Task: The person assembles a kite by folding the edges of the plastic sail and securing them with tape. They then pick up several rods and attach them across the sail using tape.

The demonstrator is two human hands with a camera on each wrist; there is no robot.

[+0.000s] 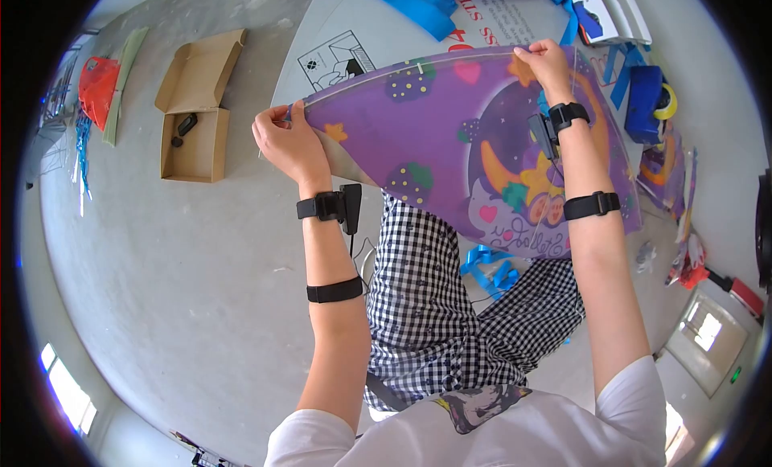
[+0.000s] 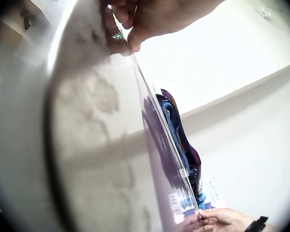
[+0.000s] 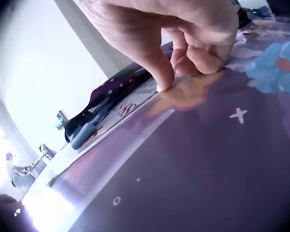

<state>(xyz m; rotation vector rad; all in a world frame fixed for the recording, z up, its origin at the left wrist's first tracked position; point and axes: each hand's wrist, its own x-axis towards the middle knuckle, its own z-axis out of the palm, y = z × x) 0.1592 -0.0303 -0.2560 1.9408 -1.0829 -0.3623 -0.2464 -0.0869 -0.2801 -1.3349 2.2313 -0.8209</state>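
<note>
A purple kite [image 1: 418,121] of thin printed film, with moons, stars and strawberries on it, is spread above the person's lap. A thin rod [image 1: 362,79] runs along its far edge and carries a small white clip [image 1: 420,67]. The left hand [image 1: 285,141] pinches the kite's left corner between thumb and fingers. Farther along the same edge, near an orange star, the right hand [image 1: 547,69] pinches film and rod. From the right wrist, thumb and fingertips [image 3: 164,79] press together on the edge. The kite's film [image 2: 111,121] looks see-through in the left wrist view.
A white board with red lettering [image 1: 523,21] lies beyond the kite, with blue ribbon [image 1: 418,9] on it. A blue tape dispenser [image 1: 643,105] with yellow tape stands at right. An open cardboard box [image 1: 193,149] and a red kite [image 1: 98,89] lie on the left.
</note>
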